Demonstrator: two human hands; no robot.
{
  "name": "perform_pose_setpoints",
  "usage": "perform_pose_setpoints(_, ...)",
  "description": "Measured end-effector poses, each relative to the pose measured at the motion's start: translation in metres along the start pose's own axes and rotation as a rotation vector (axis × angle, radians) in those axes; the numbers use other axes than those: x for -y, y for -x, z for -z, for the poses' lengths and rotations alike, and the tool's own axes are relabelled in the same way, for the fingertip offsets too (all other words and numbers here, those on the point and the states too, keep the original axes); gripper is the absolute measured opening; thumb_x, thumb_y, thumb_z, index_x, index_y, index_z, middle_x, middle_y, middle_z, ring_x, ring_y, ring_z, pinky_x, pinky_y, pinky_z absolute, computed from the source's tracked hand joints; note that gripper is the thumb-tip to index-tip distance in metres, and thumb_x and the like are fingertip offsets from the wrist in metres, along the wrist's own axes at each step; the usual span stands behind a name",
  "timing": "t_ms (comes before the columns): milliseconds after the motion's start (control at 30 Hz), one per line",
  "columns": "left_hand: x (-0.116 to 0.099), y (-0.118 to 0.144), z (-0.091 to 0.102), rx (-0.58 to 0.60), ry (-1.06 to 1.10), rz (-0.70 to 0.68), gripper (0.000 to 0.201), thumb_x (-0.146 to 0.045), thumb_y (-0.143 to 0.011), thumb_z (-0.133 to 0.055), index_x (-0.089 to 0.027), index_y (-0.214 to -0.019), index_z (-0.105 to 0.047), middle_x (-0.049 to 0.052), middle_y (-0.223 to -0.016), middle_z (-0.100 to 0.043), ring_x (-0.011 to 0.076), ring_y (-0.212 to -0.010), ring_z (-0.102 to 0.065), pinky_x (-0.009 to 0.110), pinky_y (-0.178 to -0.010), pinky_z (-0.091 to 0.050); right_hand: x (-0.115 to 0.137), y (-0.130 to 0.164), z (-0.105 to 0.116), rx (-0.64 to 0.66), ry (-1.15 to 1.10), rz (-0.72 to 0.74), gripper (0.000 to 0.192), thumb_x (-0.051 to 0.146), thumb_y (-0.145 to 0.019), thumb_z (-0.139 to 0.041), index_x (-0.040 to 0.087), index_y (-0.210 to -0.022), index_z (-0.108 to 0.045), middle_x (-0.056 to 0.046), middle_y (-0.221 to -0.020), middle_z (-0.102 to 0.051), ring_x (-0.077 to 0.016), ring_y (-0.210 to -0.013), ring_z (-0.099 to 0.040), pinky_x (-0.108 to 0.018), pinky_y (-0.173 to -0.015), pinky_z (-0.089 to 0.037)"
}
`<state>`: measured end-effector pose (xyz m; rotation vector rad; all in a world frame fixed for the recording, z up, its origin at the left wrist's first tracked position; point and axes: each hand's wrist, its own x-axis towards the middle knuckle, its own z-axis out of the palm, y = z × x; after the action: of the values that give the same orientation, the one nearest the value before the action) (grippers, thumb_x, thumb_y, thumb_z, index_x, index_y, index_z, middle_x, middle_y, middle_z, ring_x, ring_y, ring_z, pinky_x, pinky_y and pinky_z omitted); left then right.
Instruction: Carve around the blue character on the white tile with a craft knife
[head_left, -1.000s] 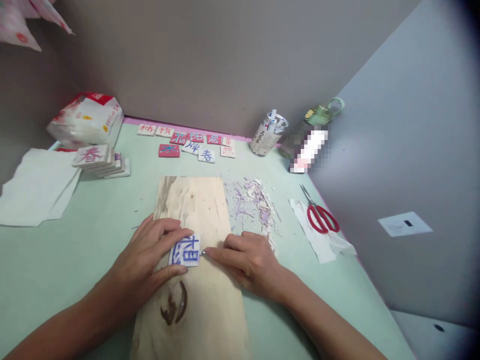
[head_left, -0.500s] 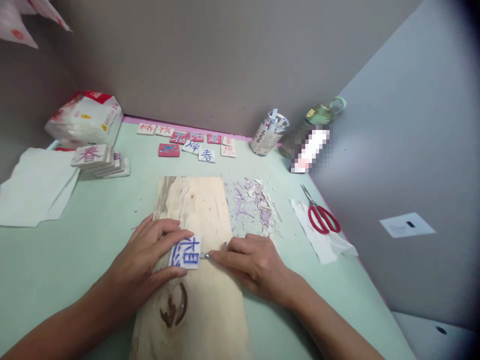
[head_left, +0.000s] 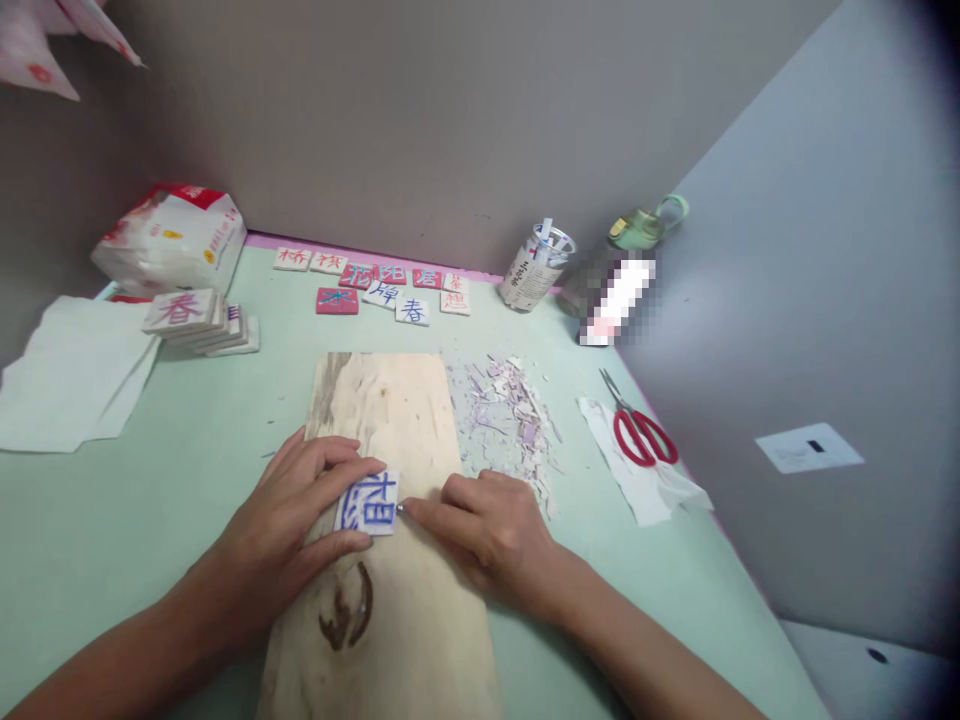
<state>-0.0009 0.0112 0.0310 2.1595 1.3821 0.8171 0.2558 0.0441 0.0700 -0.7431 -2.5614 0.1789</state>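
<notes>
Left hand (head_left: 289,520): fingers pinch small white square block with blue carved character (head_left: 367,505), lower centre.
Right hand (head_left: 491,530): pinches thin metal-tipped carving tool (head_left: 400,509) at block's edge.
Progress: pale shavings pile (head_left: 506,410) beside light wooden board (head_left: 382,540); carving judged partly done.

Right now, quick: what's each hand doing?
Left hand: fingers pinned around the blue-character block, holding it on the wooden board.
Right hand: closed on a small carving tool, tip at the block's right edge.

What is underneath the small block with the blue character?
The block lies on a wooden board, steadied by the left hand. The right hand hides all but its tool's tip.
</notes>
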Motion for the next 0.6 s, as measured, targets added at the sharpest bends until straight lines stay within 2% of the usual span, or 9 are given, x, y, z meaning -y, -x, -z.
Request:
perform_pose_setpoints(167,0.0008,-0.0003,0.0027,0.001,0.013,0.002,0.038,-0.05,-0.096,-0.053,-0.038,-0.132,-0.052,0.004,-0.127,-0.054,0.0284,-0.126,-0.047,0.055,-0.118,-0.02,-0.0028,0.0024,0.0031,0.035,0.015,0.004,0.024,0.023,-0.1,-0.049,0.024,-0.115,-0.068,0.003,-0.068,-0.052,-0.0119,-0.054,-0.038,-0.029,-0.051,-0.027)
perform_pose_setpoints(300,0.0041,0.0001,0.0029,0.032,-0.003,0.004,0.04,-0.047,-0.093,-0.058,-0.037,-0.132,-0.054,0.003,-0.125,-0.056,0.0294,-0.126,-0.048,0.054,-0.117,-0.024,-0.0077,0.0064,0.006,0.037,-0.01,-0.005,0.026,0.024,-0.102,-0.046,0.024,-0.117,-0.067,0.002,-0.073,-0.058,-0.0113,-0.056,-0.041,-0.029,-0.052,-0.027)
perform_pose_setpoints(600,-0.0007,0.0008,0.0004,-0.015,-0.019,0.0,0.039,-0.044,-0.094,-0.057,-0.036,-0.132,-0.053,0.003,-0.125,-0.058,0.0283,-0.125,-0.05,0.053,-0.118,-0.023,-0.003,0.0019,0.0002,0.008,0.041,-0.011,0.024,0.019,-0.098,-0.051,0.023,-0.116,-0.065,0.002,-0.074,-0.06,-0.0117,-0.056,-0.04,-0.029,-0.054,-0.028)
